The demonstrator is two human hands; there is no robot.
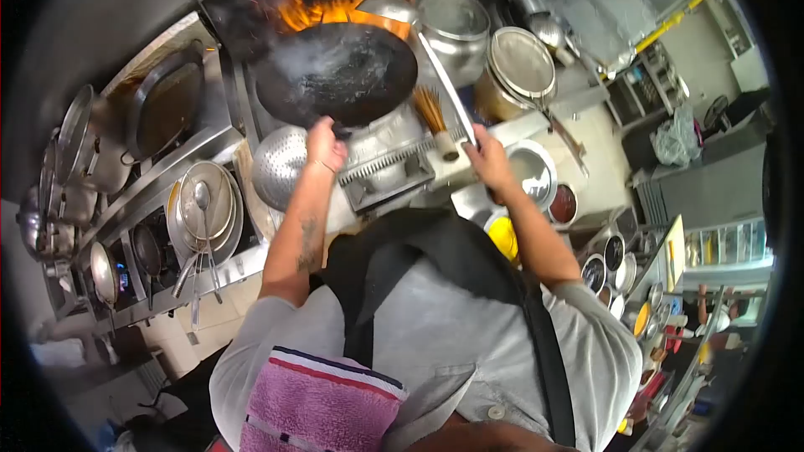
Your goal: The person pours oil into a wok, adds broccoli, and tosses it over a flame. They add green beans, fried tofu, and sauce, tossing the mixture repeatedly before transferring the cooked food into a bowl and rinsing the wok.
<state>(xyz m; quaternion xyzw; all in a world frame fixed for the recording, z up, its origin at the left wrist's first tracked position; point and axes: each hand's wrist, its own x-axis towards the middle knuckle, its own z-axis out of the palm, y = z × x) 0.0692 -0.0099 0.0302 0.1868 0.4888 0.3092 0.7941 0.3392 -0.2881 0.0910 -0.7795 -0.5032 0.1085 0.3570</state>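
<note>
A large black wok (335, 75) sits tilted at the burner, smoke rising from its dark interior and orange flames behind its far rim. My left hand (325, 146) is closed at the wok's near edge, on its handle, which the fingers mostly hide. In my right hand (492, 157) is the long metal handle of a ladle (448, 79), its bowl raised above the wok's far right rim beside the flames. A bamboo wok brush (431, 113) stands between my hands, near a slotted metal drain tray (389, 176).
A perforated strainer (283, 166) lies left of my left forearm. Pots (452, 25) and a strainer-topped container (521, 63) stand at the back right. A steel bowl (532, 172) and a yellow-filled container (502, 237) sit near my right forearm. Stacked pans (205, 209) are at left.
</note>
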